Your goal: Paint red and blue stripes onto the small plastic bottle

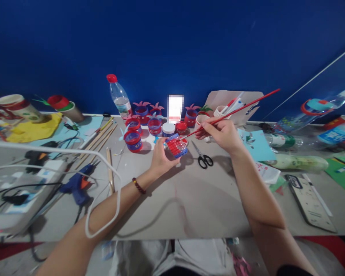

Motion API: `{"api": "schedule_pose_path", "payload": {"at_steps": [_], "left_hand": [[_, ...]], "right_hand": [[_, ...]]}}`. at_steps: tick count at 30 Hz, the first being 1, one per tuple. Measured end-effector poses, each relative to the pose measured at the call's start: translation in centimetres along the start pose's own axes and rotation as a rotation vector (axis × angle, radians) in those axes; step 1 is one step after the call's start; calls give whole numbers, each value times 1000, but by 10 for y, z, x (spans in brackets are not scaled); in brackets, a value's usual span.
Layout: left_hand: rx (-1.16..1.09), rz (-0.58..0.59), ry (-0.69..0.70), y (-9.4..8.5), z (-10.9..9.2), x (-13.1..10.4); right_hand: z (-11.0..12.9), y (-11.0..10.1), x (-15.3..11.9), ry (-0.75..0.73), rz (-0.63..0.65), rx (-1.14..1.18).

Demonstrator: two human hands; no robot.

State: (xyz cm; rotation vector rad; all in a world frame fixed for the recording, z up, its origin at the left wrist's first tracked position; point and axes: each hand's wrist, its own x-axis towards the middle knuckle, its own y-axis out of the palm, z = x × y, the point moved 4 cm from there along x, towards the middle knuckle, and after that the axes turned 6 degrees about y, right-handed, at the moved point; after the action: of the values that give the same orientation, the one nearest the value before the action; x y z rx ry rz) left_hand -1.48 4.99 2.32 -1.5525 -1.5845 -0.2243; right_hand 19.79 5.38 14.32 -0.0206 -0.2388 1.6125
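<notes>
My left hand (162, 157) grips a small clear plastic cup (176, 145), tilted on its side and painted with red and blue bands. My right hand (220, 134) holds a long red paintbrush (244, 104), its tip touching the painted side of the cup. Just behind the cup stand a white-lidded jar (168, 129) and a small red paint pot (181, 127). Several red and purple painted cups (133, 141) with paper tops are grouped behind my left hand. Black-handled scissors (204, 160) lie on the table below my right hand.
At left are a blue hot glue gun (79, 184), wooden sticks (99, 142), a power strip (31, 195) and a looping white cable (119, 191). A red-capped bottle (119, 96) stands behind. At right lie plastic bottles (299, 161), blue paper (258, 147) and a phone (310, 203).
</notes>
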Motion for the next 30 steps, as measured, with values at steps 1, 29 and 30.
{"api": "schedule_pose_path", "payload": {"at_steps": [1,29,30], "left_hand": [[-11,3,2,0,0,0],[-24,5,98,-2,-4,2],[-18,12,91,-2,-3,1]], "right_hand": [[-1,2,0,-1,7,-2],[0,-15,7,39,-98,19],[0,-14,7,41,-83,41]]}}
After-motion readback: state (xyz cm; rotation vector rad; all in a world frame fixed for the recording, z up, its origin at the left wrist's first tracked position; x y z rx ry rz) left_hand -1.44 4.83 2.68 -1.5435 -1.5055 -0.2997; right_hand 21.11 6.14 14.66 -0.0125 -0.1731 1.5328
